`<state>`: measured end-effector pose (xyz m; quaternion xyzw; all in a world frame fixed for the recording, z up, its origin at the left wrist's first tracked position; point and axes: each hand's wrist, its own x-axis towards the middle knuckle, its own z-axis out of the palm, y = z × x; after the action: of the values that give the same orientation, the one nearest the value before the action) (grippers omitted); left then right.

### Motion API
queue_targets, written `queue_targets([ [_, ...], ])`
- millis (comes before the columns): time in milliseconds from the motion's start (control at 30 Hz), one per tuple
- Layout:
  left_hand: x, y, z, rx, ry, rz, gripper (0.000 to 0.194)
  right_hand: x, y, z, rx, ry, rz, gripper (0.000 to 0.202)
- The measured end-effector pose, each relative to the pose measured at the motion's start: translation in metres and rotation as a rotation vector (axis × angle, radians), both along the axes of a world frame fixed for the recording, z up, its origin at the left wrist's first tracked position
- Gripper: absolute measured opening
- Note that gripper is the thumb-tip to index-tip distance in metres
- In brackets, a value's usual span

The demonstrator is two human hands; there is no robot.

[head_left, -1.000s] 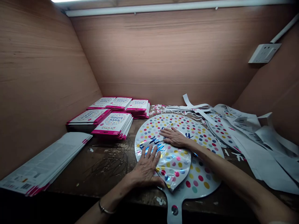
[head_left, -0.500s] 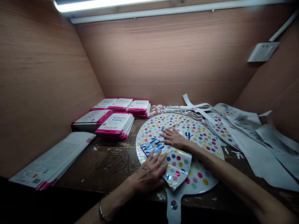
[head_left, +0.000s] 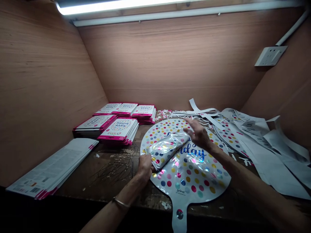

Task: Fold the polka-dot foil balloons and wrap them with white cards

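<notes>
Near the front edge of the surface (head_left: 114, 165), a folded dotted balloon (head_left: 167, 147) lies atop a flat one (head_left: 191, 183); my left hand (head_left: 145, 167) grips its left end, my half-open right hand (head_left: 200, 134) is by its right, contact unclear. Back left corner: card packs (head_left: 119, 127).

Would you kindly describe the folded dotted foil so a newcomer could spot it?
On the dark table, find the big round dotted sheet with a tail. The folded foil slants across its left part, gripped by the left hand. Unlike the flat sheet beneath, it is folded long and narrow.
</notes>
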<state>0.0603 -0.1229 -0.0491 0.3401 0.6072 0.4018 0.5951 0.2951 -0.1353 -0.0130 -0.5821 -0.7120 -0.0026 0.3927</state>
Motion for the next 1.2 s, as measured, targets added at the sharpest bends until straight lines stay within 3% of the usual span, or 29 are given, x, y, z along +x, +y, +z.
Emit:
queue_targets([
  [133,0.006,-0.007,-0.001,-0.039,-0.006,-0.003,0.012,-0.047,-0.029,-0.029,-0.11,-0.355,0.491,0.041],
  [233,-0.004,-0.018,0.007,-0.035,0.002,-0.044,0.013,-0.07,-0.029,-0.049,-0.183,-0.386,0.586,0.037],
  [300,-0.018,-0.024,0.021,0.107,0.096,-0.081,0.019,-0.073,-0.028,-0.053,-0.203,-0.342,0.629,0.032],
  [367,-0.031,-0.026,0.04,0.397,0.212,-0.174,0.03,-0.072,-0.031,-0.051,-0.22,-0.281,0.71,0.027],
  [433,-0.035,-0.023,0.055,0.615,0.275,-0.436,0.035,-0.069,-0.042,-0.046,-0.259,-0.16,0.802,0.026],
  [467,-0.033,-0.02,0.059,0.622,0.269,-0.622,0.034,-0.067,-0.049,-0.044,-0.283,-0.067,0.849,0.027],
  [533,-0.026,-0.008,0.058,0.489,0.226,-0.981,0.034,-0.064,-0.062,-0.043,-0.353,0.177,0.908,0.028],
  [567,-0.022,0.0,0.053,0.389,0.179,-1.09,0.038,-0.062,-0.067,-0.043,-0.407,0.319,0.909,0.028],
  [633,-0.018,0.017,0.037,0.232,0.049,-1.119,0.053,-0.06,-0.071,-0.045,-0.562,0.631,0.828,0.027],
  [733,-0.022,0.039,0.014,0.185,-0.041,-0.97,0.067,-0.06,-0.058,-0.05,-0.75,1.194,0.503,0.014],
  [800,-0.023,0.049,0.005,0.235,0.046,-0.917,0.064,-0.062,-0.045,-0.052,-0.76,1.533,0.279,0.009],
  [867,-0.015,0.056,0.0,0.263,0.164,-0.893,0.053,-0.063,-0.034,-0.054,-0.739,1.714,0.166,0.01],
  [933,0.002,0.064,-0.002,0.265,0.287,-0.846,0.039,-0.063,-0.03,-0.055,-0.718,1.746,0.14,0.013],
  [1100,0.048,0.083,-0.007,0.226,0.584,-0.731,0.023,-0.052,-0.034,-0.056,-0.692,1.583,0.114,0.011],
  [1167,0.056,0.087,-0.008,0.188,0.666,-0.714,0.022,-0.042,-0.035,-0.053,-0.648,1.401,0.045,0.022],
  [1200,0.058,0.087,-0.008,0.172,0.697,-0.706,0.023,-0.038,-0.034,-0.051,-0.584,1.211,-0.018,0.03],
])
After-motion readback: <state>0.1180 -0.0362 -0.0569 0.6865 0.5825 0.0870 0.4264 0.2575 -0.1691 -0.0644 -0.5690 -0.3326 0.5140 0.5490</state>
